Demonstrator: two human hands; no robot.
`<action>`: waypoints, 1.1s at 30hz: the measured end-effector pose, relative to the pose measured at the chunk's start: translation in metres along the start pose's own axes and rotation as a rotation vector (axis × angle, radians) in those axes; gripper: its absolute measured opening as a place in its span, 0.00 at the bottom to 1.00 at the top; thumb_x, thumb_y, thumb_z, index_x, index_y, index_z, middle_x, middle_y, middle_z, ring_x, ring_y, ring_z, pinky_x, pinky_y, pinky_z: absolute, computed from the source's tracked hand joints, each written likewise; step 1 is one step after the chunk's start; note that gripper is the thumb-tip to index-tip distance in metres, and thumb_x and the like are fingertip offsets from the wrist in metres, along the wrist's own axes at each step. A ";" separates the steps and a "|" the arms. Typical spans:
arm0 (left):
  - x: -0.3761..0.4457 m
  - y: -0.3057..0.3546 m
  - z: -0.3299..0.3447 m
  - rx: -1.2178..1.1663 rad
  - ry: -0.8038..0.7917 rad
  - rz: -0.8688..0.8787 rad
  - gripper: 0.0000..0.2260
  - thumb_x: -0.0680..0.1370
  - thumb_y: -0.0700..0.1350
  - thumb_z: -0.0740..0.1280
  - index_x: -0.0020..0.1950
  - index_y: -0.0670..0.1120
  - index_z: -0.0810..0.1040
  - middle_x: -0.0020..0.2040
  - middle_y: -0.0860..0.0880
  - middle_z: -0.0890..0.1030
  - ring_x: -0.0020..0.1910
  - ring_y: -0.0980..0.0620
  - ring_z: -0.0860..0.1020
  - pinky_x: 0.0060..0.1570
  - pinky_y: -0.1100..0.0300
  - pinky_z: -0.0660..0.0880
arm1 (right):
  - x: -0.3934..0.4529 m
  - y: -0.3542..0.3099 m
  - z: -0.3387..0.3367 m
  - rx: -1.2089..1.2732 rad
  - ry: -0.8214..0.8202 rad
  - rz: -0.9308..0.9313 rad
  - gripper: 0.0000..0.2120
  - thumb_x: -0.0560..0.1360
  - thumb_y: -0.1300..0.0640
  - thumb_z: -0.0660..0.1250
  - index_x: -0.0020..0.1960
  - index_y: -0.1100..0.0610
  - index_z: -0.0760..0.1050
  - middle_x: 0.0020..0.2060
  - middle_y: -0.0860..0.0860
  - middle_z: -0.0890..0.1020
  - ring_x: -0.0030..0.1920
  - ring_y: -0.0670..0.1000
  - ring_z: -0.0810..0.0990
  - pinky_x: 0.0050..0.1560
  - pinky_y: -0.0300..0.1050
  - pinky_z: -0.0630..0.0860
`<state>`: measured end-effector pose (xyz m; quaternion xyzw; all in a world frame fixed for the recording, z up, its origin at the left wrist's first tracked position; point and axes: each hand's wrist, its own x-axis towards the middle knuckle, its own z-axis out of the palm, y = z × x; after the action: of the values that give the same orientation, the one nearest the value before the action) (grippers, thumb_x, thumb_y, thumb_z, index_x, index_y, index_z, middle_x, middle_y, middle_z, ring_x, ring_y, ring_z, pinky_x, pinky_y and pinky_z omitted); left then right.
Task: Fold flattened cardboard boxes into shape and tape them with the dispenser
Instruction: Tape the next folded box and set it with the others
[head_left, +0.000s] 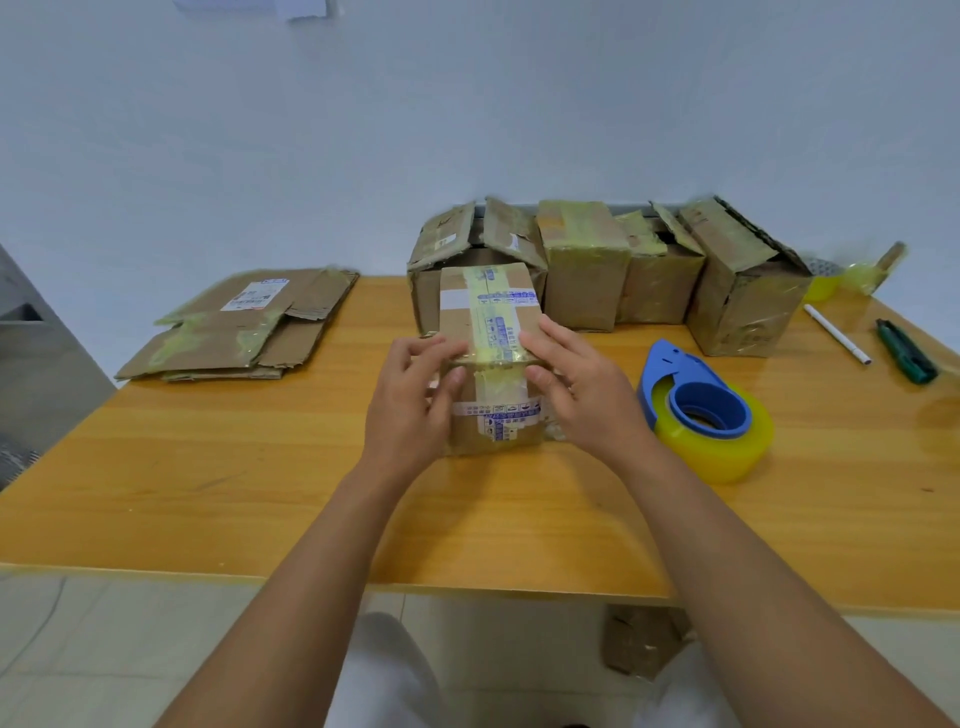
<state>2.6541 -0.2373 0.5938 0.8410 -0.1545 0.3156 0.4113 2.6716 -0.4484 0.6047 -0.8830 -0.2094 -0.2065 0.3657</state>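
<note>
Now both hands, left and right, press flat-fingered on the taped box's near edge; dispenser just beside.

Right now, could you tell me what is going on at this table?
A person is working on a small taped cardboard box on the wooden table, with the left hand and right hand pressing on its near top edge. The blue tape dispenser lies idle to the right. Folded boxes line the back; flattened cardboard waits at left.
</note>
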 end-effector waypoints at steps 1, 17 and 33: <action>0.000 0.000 -0.002 -0.005 0.005 0.002 0.13 0.80 0.41 0.67 0.64 0.48 0.79 0.57 0.55 0.71 0.61 0.51 0.75 0.48 0.73 0.74 | 0.000 0.000 0.000 0.008 -0.007 0.006 0.19 0.82 0.54 0.64 0.73 0.47 0.72 0.75 0.46 0.68 0.71 0.49 0.71 0.61 0.54 0.77; 0.006 0.006 -0.011 -0.087 -0.020 -0.079 0.12 0.81 0.39 0.66 0.63 0.50 0.80 0.57 0.58 0.73 0.59 0.64 0.73 0.52 0.60 0.77 | -0.001 -0.008 -0.005 0.124 -0.063 0.106 0.23 0.83 0.55 0.60 0.78 0.47 0.63 0.75 0.45 0.66 0.70 0.43 0.67 0.67 0.51 0.73; -0.014 0.021 -0.040 -0.560 0.347 -0.331 0.08 0.81 0.42 0.67 0.54 0.54 0.71 0.63 0.58 0.74 0.57 0.54 0.80 0.50 0.56 0.80 | -0.016 -0.053 0.016 0.845 0.114 0.663 0.57 0.63 0.38 0.76 0.81 0.44 0.45 0.75 0.49 0.66 0.70 0.54 0.72 0.64 0.59 0.76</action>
<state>2.6164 -0.2182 0.6151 0.6433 -0.0248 0.3282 0.6912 2.6340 -0.4060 0.6164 -0.6651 0.0357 -0.0254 0.7454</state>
